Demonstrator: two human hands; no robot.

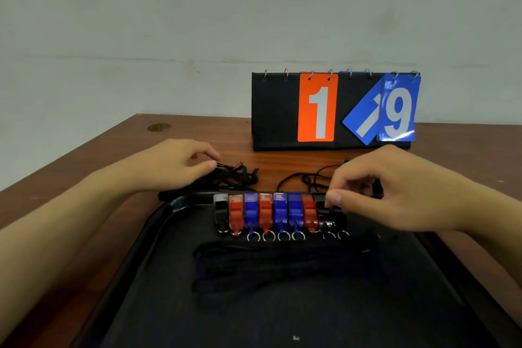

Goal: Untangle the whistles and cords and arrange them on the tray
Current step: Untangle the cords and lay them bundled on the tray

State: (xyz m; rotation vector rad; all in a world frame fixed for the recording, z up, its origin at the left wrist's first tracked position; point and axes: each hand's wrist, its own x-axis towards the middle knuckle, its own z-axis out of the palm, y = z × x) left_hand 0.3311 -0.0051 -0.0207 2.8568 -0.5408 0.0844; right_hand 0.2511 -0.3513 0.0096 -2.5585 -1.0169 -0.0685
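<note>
Left hand [175, 164] at ten o'clock, fingertips pinching the tangled black cords [234, 175] on the table [84, 155]. Whistles [271, 212] lined along the tray's [158, 223] far edge. Right hand [381, 192] at two o'clock, fingers curled, pinching a cord [299, 178].

Sports or games room, flip scoreboard [333, 110] on wooden table [84, 155], bare pale wall [169, 22]

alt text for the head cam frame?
A row of red, blue and black whistles lines the far end of a black tray. The left hand pinches tangled black cords on the wooden table; the right hand touches the row's right end.
</note>
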